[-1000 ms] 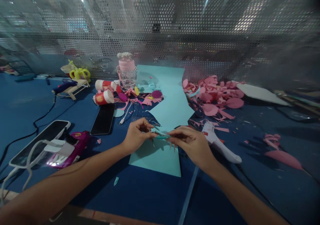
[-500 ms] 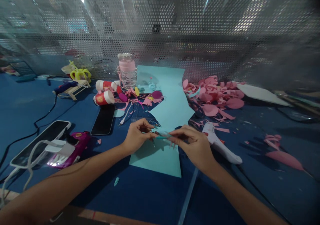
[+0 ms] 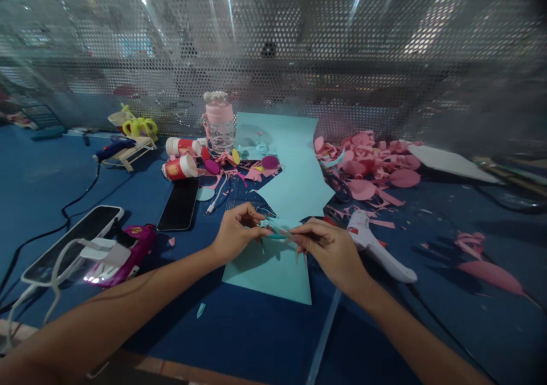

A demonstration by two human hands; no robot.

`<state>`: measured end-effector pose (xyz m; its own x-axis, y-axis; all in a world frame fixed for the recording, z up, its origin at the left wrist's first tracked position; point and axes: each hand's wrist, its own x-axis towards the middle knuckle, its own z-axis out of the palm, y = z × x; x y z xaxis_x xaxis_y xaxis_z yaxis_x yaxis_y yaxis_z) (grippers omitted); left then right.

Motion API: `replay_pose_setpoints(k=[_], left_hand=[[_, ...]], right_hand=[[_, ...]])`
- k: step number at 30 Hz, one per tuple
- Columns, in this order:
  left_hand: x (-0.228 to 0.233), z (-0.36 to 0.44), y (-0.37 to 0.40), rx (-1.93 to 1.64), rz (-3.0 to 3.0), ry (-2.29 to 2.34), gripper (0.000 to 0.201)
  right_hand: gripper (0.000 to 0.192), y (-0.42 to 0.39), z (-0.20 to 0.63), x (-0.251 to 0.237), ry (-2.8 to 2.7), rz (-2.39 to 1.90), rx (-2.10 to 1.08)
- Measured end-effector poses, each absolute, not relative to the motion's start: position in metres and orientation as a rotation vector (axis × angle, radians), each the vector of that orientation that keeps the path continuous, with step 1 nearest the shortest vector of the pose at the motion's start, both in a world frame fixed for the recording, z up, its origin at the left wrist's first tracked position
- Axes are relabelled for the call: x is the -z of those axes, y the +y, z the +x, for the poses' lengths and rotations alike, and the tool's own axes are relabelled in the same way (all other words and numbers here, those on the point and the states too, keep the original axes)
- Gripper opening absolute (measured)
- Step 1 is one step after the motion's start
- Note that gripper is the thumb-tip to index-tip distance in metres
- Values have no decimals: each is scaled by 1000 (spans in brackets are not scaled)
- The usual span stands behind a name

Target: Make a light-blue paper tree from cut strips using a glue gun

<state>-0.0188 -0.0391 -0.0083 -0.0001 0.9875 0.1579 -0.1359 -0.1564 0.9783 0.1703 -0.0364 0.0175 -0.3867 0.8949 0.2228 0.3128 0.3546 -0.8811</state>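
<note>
My left hand (image 3: 236, 232) and my right hand (image 3: 327, 245) meet just above a light blue paper sheet (image 3: 294, 191) lying on the blue table. Both pinch a small teal paper piece (image 3: 277, 232) between their fingertips. The piece is thin and partly hidden by my fingers. A white glue gun (image 3: 376, 248) lies just right of my right hand.
Pink paper cut-outs (image 3: 367, 166) pile at the back right. A pink-capped bottle (image 3: 219, 120), two red cups (image 3: 179, 167) and a dark phone (image 3: 179, 204) sit left of the sheet. Another phone (image 3: 72, 242) and a magenta object (image 3: 123, 254) lie at the left. Perforated metal screen (image 3: 273, 54) behind.
Both hands keep pinching the small teal piece; they shifted only slightly. The view moved a little.
</note>
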Motion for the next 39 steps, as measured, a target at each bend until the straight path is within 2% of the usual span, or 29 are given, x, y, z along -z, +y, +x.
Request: replay_pose_setpoints(k=[25, 39], left_hand=[[11, -21, -38, -1362, 1260, 981, 31], [12, -21, -39, -1370, 1332, 1011, 31]], right_hand=[[27, -38, 166, -20, -1884, -1104, -1014], [23, -38, 166, -20, -1964, -1095, -912]])
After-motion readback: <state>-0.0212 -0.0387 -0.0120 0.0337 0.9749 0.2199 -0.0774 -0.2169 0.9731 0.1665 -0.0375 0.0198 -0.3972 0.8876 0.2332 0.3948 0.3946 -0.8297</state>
